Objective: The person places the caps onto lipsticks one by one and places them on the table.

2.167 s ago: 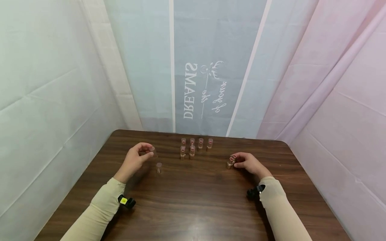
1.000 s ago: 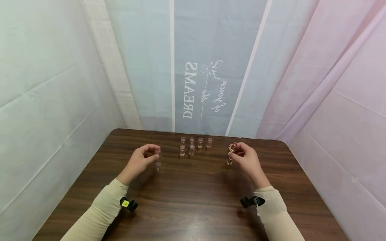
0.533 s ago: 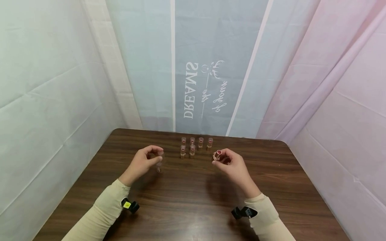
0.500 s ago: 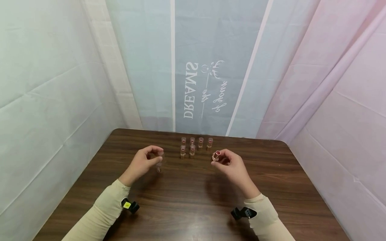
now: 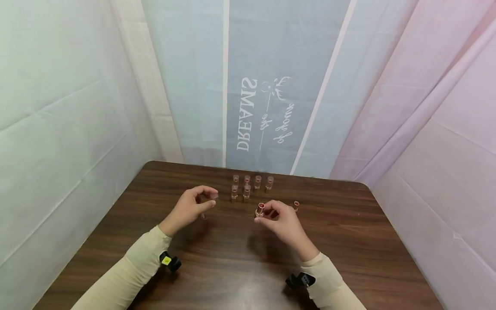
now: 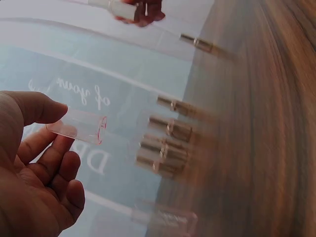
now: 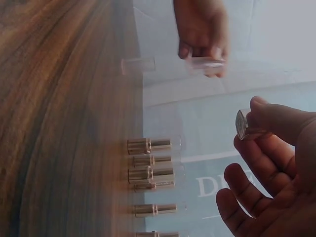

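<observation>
My left hand (image 5: pixel 190 208) pinches a clear lipstick cap (image 6: pixel 81 126) between thumb and fingers, its open end away from the palm in the left wrist view. A gold lipstick (image 5: pixel 260 210) with a red top stands upright in the grip of my right hand (image 5: pixel 284 224), raised above the table. Its square base (image 7: pixel 241 124) faces the right wrist camera. Another clear cap (image 7: pixel 138 65) stands on the table beside my left hand, mostly hidden behind the fingers in the head view. An uncapped lipstick (image 5: pixel 296 206) stands to the right of my right hand.
Several capped lipsticks (image 5: pixel 246 193) stand in two rows near the back of the brown wooden table (image 5: pixel 217 275). A printed curtain (image 5: pixel 286 51) hangs behind the back edge, and pale cloth walls rise on both sides.
My right hand has lifted one of the two uncapped lipsticks and carried it left toward the middle. The left hand, with its cap, has moved a little to the right.
</observation>
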The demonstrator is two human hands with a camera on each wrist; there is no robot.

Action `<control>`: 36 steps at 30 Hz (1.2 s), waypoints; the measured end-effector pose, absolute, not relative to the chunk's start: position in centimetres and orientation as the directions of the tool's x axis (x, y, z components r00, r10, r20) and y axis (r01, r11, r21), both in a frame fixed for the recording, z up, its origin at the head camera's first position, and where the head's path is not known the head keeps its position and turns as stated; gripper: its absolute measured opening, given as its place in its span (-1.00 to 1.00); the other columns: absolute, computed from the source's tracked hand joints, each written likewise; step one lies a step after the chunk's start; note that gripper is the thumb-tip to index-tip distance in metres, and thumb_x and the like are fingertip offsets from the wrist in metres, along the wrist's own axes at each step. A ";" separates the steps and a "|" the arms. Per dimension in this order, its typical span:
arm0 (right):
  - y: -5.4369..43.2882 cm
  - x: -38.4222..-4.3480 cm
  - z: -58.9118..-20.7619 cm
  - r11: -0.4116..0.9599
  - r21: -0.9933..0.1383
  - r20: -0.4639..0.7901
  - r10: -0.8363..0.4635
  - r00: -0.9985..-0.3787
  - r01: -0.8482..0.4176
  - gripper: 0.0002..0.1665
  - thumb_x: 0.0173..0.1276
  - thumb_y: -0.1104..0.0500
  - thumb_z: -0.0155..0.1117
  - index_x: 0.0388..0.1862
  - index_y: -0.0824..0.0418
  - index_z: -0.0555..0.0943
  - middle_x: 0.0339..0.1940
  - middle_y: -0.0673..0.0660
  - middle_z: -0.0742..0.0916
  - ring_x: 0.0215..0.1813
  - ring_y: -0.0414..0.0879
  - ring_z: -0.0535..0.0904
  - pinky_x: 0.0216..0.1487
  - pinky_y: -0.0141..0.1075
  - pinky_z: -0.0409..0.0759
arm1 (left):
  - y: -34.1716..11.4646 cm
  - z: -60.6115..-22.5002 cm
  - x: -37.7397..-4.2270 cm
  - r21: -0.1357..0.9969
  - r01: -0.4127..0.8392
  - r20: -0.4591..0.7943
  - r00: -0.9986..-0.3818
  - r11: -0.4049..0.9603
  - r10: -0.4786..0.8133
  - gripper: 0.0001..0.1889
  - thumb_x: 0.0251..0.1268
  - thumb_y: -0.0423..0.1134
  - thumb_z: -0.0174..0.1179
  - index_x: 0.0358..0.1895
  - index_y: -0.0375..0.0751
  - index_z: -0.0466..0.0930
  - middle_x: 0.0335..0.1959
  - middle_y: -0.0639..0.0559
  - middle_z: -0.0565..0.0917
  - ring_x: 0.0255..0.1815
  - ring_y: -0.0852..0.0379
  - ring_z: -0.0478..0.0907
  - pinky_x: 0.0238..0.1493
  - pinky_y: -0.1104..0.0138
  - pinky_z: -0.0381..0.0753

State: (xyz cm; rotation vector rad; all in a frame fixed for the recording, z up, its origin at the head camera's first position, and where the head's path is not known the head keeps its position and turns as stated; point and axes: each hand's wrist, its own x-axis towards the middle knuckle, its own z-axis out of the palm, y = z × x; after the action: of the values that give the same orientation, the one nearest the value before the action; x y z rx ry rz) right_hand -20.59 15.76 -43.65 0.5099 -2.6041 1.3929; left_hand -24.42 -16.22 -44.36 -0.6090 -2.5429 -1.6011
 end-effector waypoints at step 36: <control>15.1 -20.4 -44.1 0.546 -0.738 0.261 -0.313 -0.913 -0.397 -0.76 0.17 0.05 0.64 -0.26 -0.08 0.71 -0.25 -0.14 0.70 -0.11 -0.08 0.65 -0.12 -0.25 0.63 | -7.3 -39.0 -23.0 0.726 0.624 0.380 -0.714 0.290 0.588 -0.74 0.40 -0.26 0.34 0.11 -0.08 0.69 -0.17 0.21 0.68 -0.15 0.12 0.52 -0.21 0.33 0.52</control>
State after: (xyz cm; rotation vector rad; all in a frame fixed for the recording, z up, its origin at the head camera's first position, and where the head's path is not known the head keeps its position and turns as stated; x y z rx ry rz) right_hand -20.37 15.07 -44.09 0.6159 -2.6748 1.3146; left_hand -22.99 -7.28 -38.95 -1.1716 -2.4910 -1.4309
